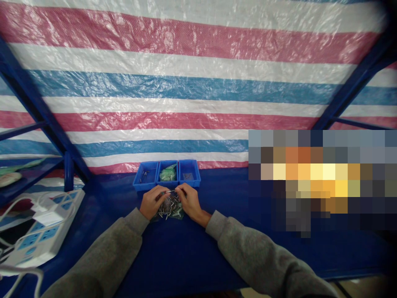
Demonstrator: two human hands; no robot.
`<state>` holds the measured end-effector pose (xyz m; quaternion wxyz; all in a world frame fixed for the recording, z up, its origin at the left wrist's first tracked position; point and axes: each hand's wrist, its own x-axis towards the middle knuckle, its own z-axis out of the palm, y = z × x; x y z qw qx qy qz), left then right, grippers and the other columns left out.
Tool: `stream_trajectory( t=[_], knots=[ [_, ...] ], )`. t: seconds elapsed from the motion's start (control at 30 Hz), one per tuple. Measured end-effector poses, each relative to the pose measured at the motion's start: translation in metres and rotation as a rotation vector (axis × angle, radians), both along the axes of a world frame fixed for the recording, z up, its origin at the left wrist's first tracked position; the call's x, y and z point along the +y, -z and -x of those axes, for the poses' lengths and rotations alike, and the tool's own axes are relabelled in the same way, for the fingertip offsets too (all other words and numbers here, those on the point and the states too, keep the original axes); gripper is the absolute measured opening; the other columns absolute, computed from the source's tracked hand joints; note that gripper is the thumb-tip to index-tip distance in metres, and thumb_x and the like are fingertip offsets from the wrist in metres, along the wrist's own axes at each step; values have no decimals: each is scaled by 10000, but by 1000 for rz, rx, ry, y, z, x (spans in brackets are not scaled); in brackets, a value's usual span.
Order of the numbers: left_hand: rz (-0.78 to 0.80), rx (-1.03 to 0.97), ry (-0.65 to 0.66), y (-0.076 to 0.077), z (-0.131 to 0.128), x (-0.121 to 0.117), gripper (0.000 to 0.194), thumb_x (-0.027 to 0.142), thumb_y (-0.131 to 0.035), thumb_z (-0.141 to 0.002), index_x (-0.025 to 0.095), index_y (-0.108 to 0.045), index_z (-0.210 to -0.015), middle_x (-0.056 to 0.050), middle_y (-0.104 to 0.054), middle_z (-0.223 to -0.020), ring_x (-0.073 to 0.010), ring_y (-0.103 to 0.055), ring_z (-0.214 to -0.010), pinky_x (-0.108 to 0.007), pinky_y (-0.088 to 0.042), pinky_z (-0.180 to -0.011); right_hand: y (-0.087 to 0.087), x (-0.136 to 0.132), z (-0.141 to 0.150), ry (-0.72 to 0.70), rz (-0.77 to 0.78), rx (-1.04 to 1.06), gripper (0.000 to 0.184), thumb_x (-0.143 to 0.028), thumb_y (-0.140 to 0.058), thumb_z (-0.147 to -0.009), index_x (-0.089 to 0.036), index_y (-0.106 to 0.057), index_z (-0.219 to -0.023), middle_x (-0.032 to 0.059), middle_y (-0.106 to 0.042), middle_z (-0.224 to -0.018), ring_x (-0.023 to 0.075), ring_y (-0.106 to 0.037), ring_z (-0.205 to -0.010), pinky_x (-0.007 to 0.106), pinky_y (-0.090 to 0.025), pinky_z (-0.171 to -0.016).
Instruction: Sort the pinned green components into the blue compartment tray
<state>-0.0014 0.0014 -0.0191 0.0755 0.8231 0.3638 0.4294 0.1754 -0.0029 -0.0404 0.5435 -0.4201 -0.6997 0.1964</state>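
Between my two hands lies a thin, silvery metal pin-like piece [170,191], roughly level. My left hand [152,201] is closed in a pinch on its left end, where something small and dark shows at the fingertips. At the right end my right hand [190,201] pinches it with thumb and forefinger. Just below the hands, a pile of small metal pin-like parts [167,210] rests on clear plastic on the table, partly covered by the hands. Their exact kind is too small to make out.
Behind the hands stand three joined blue bins: a left bin [145,187] with a few small parts, a middle one with green bagged items [168,173], and a right bin [194,182] with small clear-looking pieces. A white power strip [46,246] with cables lies left on the blue table [173,256].
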Motion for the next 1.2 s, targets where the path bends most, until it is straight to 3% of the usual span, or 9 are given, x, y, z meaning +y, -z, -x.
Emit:
stream_trajectory(
  t=[0.23, 0.47, 1.07, 1.2],
  knots=[
    [-6, 10, 21, -4, 0, -1, 163, 266, -503, -871, 175, -638, -871, -45, -649, -837, -149, -605, -801, -269, -482, -761, 0, 1, 0, -1, -8, 5, 259, -304, -449, -901, -179, -623, -755, 12, -582, -695, 129, -525, -648, 231, -398, -614],
    [-5, 8, -20, -1, 2, 1, 208, 265, -473, -886, 164, -652, -852, -54, -651, -818, -153, -608, -792, -279, -480, -765, 1, 0, 2, -38, -12, 50, 181, -277, -502, -875, -194, -643, -954, 26, -617, -781, 139, -570, -694, 239, -443, -653],
    [2, 106, 103, -2, 0, -5, 234, 272, -463, -888, 160, -648, -797, -56, -638, -768, -137, -594, -707, -252, -483, -685, 2, 1, 1, -12, -23, 98, 135, -237, -516, -862, -192, -640, -830, 21, -610, -763, 137, -552, -677, 247, -427, -636],
    [-15, 86, 79, -2, 0, -5, 238, 282, -464, -889, 162, -651, -803, -57, -646, -773, -139, -600, -718, -257, -488, -695, 2, 1, 2, 2, -9, 103, 154, -258, -514, -862, -189, -634, -794, 21, -605, -736, 139, -548, -669, 249, -423, -628]
  ],
)
